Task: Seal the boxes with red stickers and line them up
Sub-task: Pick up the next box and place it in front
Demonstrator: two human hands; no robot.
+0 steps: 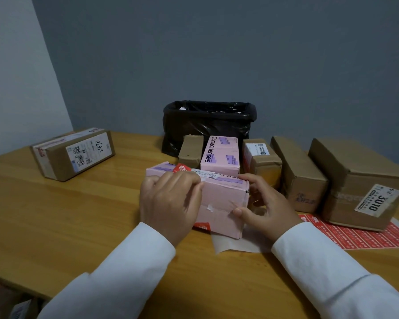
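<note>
A pink box (221, 201) lies in front of me on the wooden table (90, 215). A red sticker (182, 168) shows on its far top edge and another red sticker (202, 226) at its near bottom edge. My left hand (171, 201) covers the box's left side, fingers curled over its top. My right hand (263, 207) grips the right end, thumb on the near face. A sheet of red stickers (355, 236) lies at the right, partly under a brown box.
Behind stands a row: a small brown box (190, 150), a pink "Contact lenses" box (220, 153), and three more brown boxes (260, 162), (297, 173), (359, 180). A labelled brown box (72, 153) sits far left. A black-lined bin (207, 123) is at the back. Clear backing film (235, 244) lies under the box.
</note>
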